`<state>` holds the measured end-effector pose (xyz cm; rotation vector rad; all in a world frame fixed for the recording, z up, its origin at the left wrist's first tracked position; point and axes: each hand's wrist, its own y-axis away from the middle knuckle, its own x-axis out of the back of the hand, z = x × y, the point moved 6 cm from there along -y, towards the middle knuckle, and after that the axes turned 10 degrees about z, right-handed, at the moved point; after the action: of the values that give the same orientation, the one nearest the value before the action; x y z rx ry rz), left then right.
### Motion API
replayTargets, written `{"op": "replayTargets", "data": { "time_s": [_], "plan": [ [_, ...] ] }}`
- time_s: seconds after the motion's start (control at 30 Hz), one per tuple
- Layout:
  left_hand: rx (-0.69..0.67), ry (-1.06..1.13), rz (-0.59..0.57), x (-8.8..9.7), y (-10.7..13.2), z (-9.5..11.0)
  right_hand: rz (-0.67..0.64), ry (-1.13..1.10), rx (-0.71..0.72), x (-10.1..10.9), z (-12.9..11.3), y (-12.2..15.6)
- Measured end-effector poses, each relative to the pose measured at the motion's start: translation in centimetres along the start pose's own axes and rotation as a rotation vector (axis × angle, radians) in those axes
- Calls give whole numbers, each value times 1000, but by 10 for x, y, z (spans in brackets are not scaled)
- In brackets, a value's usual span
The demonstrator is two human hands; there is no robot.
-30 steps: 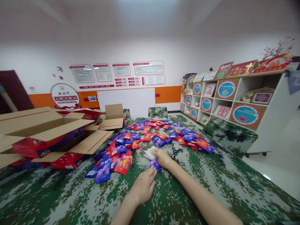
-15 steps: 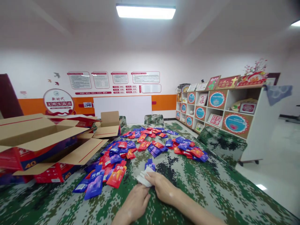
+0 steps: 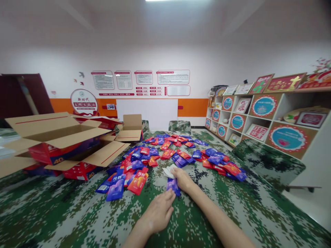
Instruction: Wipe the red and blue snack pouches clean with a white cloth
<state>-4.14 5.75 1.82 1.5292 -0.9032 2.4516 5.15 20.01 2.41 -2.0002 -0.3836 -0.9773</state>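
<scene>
A purple packet [image 3: 172, 186] lies on the camouflage tablecloth [image 3: 196, 217] in front of me. My right hand [image 3: 182, 178] grips a folded white tissue [image 3: 168, 171] at the packet's far end, covering part of it. With fingers stretched out and flat, my left hand [image 3: 159, 210] rests its fingertips at the packet's near edge. Left of my hands lie a red packet [image 3: 138, 181] and a purple packet [image 3: 116, 186], at the near end of a heap of red and purple packets [image 3: 134, 158].
Opened cardboard boxes [image 3: 74, 137] with raised flaps crowd the table's left side. Another heap of packets [image 3: 222, 163] lies to the right, with more packets at the far end. Camouflage-covered chairs [image 3: 269, 162] and a white shelf unit [image 3: 248, 120] stand at the right.
My right hand has moved the tissue to the packet's far end, uncovering its near part. My left hand has come away from the tissue to the near edge. The view has shifted downward and left.
</scene>
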Motion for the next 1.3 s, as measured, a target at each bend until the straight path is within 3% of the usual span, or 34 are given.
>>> {"op": "replayTargets", "data": {
  "time_s": [0.17,0.33,0.5,0.63,0.8,1.07,1.2,1.3],
  "plan": [
    [7,-11,-3,1,-1,4,12,62,-9,2,-1,1],
    [30,36,-8,10,-4,10,36,101,-14,27,-1,10],
    [95,34,27,15,-22,13,87,151,-51,64,23,47],
    [212,-58,112,3,-46,9,80,192,-141,79,46,82],
    [263,-117,114,-19,-65,12,98,235,-181,76,59,99],
    [299,-127,151,-21,-63,1,101,250,-93,69,72,103],
    [288,-75,260,-11,-58,-16,74,267,-96,71,69,103],
    [253,-86,410,15,-53,-34,59,268,-102,72,66,102]
  ]
}}
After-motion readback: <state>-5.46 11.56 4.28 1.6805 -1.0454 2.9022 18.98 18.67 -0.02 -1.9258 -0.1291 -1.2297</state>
